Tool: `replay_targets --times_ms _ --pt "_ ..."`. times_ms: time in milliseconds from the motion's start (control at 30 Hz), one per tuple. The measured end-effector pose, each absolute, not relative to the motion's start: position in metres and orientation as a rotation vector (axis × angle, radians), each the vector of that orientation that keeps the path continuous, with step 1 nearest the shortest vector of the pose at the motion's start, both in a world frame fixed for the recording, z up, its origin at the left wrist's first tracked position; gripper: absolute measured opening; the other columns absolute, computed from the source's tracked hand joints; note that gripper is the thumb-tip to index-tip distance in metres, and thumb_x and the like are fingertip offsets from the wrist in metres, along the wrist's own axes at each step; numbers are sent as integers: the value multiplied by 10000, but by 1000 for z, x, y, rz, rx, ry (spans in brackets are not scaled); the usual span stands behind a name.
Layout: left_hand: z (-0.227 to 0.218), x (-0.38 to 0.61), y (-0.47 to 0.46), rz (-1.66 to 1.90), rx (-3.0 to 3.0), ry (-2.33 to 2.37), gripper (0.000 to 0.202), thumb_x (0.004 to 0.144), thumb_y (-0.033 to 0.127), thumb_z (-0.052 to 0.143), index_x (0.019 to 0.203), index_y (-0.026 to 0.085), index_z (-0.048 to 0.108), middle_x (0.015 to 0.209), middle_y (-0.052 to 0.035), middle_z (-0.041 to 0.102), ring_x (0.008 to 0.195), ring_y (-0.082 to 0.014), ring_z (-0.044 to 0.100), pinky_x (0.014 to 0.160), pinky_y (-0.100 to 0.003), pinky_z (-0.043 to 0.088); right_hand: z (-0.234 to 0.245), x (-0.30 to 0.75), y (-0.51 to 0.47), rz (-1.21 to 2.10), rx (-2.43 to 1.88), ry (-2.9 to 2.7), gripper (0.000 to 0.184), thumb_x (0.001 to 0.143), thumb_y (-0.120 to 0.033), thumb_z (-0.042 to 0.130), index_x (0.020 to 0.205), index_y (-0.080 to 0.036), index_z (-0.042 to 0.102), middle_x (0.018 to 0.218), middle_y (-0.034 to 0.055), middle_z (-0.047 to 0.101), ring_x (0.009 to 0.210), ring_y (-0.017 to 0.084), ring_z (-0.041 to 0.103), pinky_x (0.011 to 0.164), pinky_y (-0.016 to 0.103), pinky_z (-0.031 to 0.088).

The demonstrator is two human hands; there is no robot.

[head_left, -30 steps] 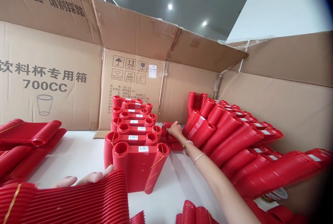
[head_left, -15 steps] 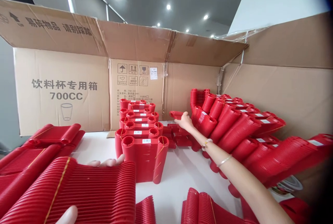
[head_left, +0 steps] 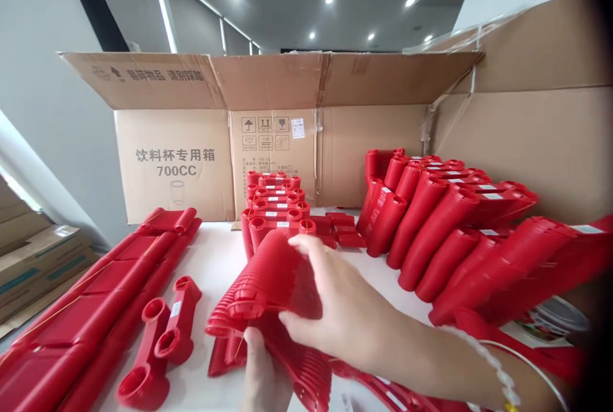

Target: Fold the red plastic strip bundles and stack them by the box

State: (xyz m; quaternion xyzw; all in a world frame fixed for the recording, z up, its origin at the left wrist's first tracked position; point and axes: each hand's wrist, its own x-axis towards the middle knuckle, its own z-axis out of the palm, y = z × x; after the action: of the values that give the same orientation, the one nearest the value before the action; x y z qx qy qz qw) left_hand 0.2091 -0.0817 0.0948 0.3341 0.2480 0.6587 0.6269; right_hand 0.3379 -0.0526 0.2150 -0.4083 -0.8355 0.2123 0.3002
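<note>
In the head view I hold a bent stack of nested red plastic two-ring holders [head_left: 268,271] above the white table [head_left: 201,252]. My right hand [head_left: 330,297] grips it from the right, thumb and fingers closed round its side. From below, my left hand [head_left: 263,367] presses against the same stack with its thumb up; its other fingers are mostly hidden. Two small bundles of the holders, one of them a short bundle [head_left: 148,354], lie to the left of my hands. Right behind the held stack stands a row of upright labelled stacks [head_left: 278,207].
Long red stacks [head_left: 110,290] with yellow bands lie along the left edge. Many labelled stacks lean in a pile [head_left: 431,220] on the right. Opened cardboard [head_left: 177,144] walls the back and right. A round-lidded container [head_left: 555,316] sits at the lower right.
My right hand has come back from the far pile to the held stack. My left hand has moved right from the lower left. The view has shifted, showing more of the left side.
</note>
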Motion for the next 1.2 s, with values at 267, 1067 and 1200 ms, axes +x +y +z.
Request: replay_targets --times_ms 267,1067,1200 --pt "43 206 -120 1798 110 589 469 532 498 886 885 200 807 958 -88 790 1112 -337 679 1123 -437 438 174 307 -84 893 -1173 -2367 826 784 -404 697 1487 -178 328 1298 152 555 1204 290 514 966 446 480" --pt "-34 187 -196 1718 67 964 1040 553 870 575 1370 226 553 1285 -173 663 1168 -364 642 978 -426 554 78 264 -124 1078 -1228 -2579 1202 598 -265 793 1570 -177 91 1310 167 571 1172 343 548 984 419 401" --pt "-33 186 -191 1664 91 1073 862 776 760 522 1417 185 478 1239 -181 684 1164 -316 652 971 -406 551 80 264 -113 1016 -1333 -2680 1205 607 -258 792 1577 -164 82 1332 185 563 1179 356 548 982 420 393"
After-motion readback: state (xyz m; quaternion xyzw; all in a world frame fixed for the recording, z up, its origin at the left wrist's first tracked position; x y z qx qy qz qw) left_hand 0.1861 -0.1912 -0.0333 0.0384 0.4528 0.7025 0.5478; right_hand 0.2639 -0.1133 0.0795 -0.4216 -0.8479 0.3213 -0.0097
